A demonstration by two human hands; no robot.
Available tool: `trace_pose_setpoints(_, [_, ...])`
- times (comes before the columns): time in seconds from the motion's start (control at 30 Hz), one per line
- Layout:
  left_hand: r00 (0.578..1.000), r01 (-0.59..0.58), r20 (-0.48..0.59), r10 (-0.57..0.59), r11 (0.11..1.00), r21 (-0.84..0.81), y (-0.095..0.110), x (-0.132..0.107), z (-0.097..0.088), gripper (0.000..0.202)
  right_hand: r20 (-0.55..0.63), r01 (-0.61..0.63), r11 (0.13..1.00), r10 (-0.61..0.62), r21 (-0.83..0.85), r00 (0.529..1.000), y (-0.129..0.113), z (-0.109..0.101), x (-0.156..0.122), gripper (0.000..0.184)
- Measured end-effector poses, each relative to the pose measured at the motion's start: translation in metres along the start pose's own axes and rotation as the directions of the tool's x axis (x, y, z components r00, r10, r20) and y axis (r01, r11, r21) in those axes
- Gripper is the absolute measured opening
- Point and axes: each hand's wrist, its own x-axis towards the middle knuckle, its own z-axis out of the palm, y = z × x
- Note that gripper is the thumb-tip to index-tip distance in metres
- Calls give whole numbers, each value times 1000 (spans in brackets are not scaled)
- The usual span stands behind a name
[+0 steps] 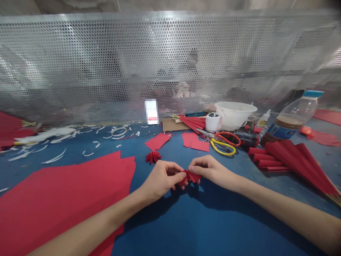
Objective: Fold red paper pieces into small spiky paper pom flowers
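Observation:
Both of my hands meet at the middle of the blue table [202, 220] on a small folded piece of red paper [192, 175]. My left hand [163, 178] pinches its left end with curled fingers. My right hand [210, 170] pinches the right end, fingers bent over it. The paper is mostly hidden between my fingertips. A small pleated red paper rosette [152, 156] lies just beyond my left hand.
A stack of large red sheets [58, 199] covers the left. Small red squares [195, 141], yellow-and-red scissors [222, 142], a thread spool [212, 122], a white bowl [234, 114], a bottle [290, 121] and folded red fans [293, 158] lie behind and right. White paper strips [53, 137] litter the back left, before a perforated metal wall [106, 64].

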Motion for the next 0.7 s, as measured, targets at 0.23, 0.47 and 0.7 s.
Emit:
trace_pose_setpoints(0.23, [998,17,-58,-20,998,-52,-1,4,-2,21,43,19,999,-17,-37,999,-3,4,-7,30])
trace_pose_setpoints(0.47, [999,-8,-32,6,998,-63,2,2,-1,16,-2,61,998,-61,-11,998,-1,5,-3,38])
trace_pose_setpoints(0.7, [999,-31,37,33,999,-43,1,2,-2,15,16,57,997,-56,-54,998,-1,5,-5,40])
